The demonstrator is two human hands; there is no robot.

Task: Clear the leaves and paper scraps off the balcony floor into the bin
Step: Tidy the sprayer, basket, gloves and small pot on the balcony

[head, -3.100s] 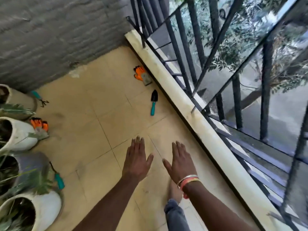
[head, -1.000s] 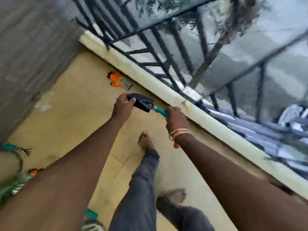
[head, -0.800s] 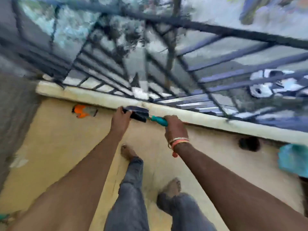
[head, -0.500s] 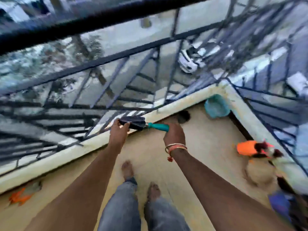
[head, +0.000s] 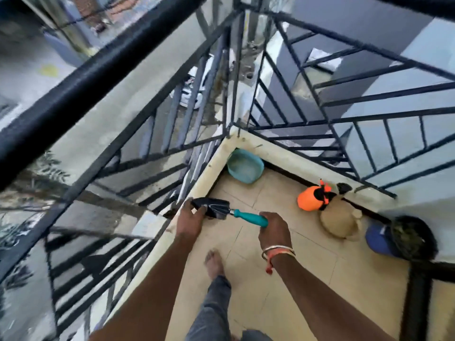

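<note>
Head view: I'm looking down over both arms into the balcony corner; the edges are smeared, the middle is readable.
Trowel: the trowel (head: 246,216) is up off the floor, held level between both hands in front of me.
Long axis: it runs across my body, black blade to my left, teal handle to my right.
Right hand: the right hand (head: 273,232) has its fingers wrapped round the end of the handle.
Left hand: the left hand (head: 189,217) has thumb and fingers closed on the blade's outer end, part covering it.
Load: I can't tell if any leaves or paper sit on the blade.
Bin: my guess for the bin is the teal tub (head: 243,177), tucked right into the corner under the railing (head: 98,70).
Key relation: the tub lies ahead of the hands, well apart from them, and the blade end is nearer to it than the handle end, so the left hand leads.
Next move, as I judge it: carry forward and tip the blade over the tub's rim without letting go early.
Floor: the floor (head: 307,279) shows no scraps I can make out here; one bare foot (head: 214,262) is planted below the hands.
Ledge: the pale ledge (head: 204,178) runs just beside the left hand.
Right side: an orange sprayer (head: 310,198), a tan sack (head: 341,222) and a dark pot (head: 411,239) line the far kerb.
</note>
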